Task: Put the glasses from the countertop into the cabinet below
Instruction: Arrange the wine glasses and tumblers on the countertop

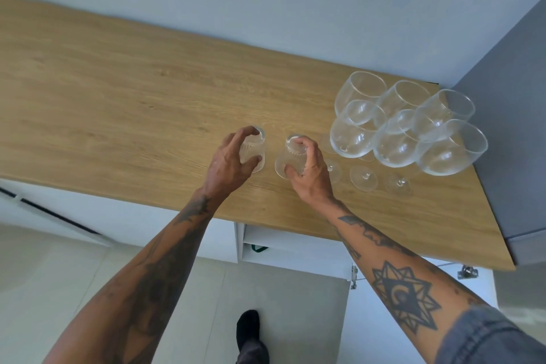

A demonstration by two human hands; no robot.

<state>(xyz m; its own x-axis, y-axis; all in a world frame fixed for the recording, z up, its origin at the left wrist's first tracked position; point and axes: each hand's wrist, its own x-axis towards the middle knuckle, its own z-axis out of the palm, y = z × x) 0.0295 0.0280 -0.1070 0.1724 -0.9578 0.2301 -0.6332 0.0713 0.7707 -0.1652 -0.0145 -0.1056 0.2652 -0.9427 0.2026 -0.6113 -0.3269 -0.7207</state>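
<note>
Here, our left hand [229,161] was curled around a small ribbed tumbler [253,154] standing upside down on the wooden countertop [124,91], fingers over its base and thumb against its side. Our right hand [307,170] gripped a second ribbed tumbler [291,156] the same way, just beside the first; whether either glass had left the wood, we could not tell. Just right of that hand stood a tight cluster of stemmed wine glasses [404,127], upright, bowls touching or overlapping, packed into the corner near a grey panel [508,142]. Left of our hands the countertop lay bare all the way out. Its front edge ran just under our wrists, and below it the white cabinet [295,245] stood open, the floor [280,304] beneath.
</note>
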